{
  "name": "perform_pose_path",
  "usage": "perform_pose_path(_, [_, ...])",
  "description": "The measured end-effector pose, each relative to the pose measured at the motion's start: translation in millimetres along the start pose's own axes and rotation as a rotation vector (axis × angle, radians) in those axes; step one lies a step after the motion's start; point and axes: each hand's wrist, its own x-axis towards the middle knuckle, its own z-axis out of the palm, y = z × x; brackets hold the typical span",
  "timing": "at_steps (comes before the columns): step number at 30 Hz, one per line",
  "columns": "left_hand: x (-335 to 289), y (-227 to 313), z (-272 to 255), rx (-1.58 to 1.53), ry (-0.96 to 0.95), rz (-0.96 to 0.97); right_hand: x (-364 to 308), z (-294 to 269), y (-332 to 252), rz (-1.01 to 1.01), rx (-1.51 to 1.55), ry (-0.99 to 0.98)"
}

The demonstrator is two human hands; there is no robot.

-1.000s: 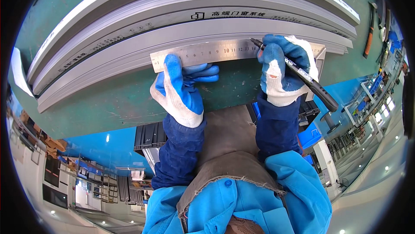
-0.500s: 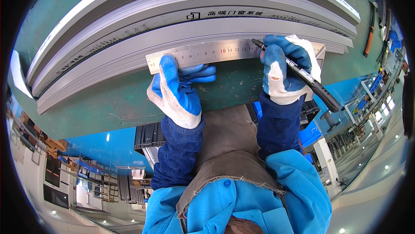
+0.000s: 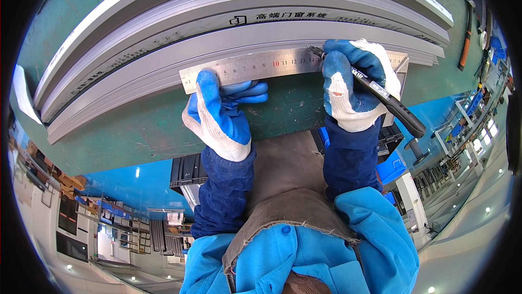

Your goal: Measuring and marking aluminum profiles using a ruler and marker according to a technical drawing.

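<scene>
A steel ruler [image 3: 255, 67] lies along the near edge of the closest grey metal profile [image 3: 228, 45]. My left hand [image 3: 220, 109], in a blue and white glove, pinches the ruler near its left end, thumb on top and fingers below. My right hand [image 3: 356, 85], gloved likewise, is closed round a black marker pen [image 3: 394, 104]. The pen slants, its tip over the ruler's upper edge and its thick end toward me. Under the right hand the ruler's right part is partly hidden; a flat metal piece [image 3: 401, 71] shows beside it.
More long grey profiles [image 3: 179, 11] lie side by side beyond the ruler on the green worktable [image 3: 136, 136]. Orange-handled tools [image 3: 466, 47] rest at the far right. Below the table edge stand a dark crate [image 3: 187, 171] and a blue bin [image 3: 390, 170].
Both hands, the ruler and the pen have shifted slightly left along the profile. The pen tip has stayed by the ruler's upper edge, and both grips are unchanged.
</scene>
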Motion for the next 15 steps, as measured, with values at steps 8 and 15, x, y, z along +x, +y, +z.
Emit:
perform_pose_path(8, [-0.7,0.7,-0.1,0.012,-0.002,0.002,1.8,9.5,4.8,-0.030,0.362,-0.030])
perform_pose_path(15, [-0.7,-1.6,-5.6,-0.033,-0.111,-0.032,-2.0,7.8,-13.6,-0.018,0.048,0.147])
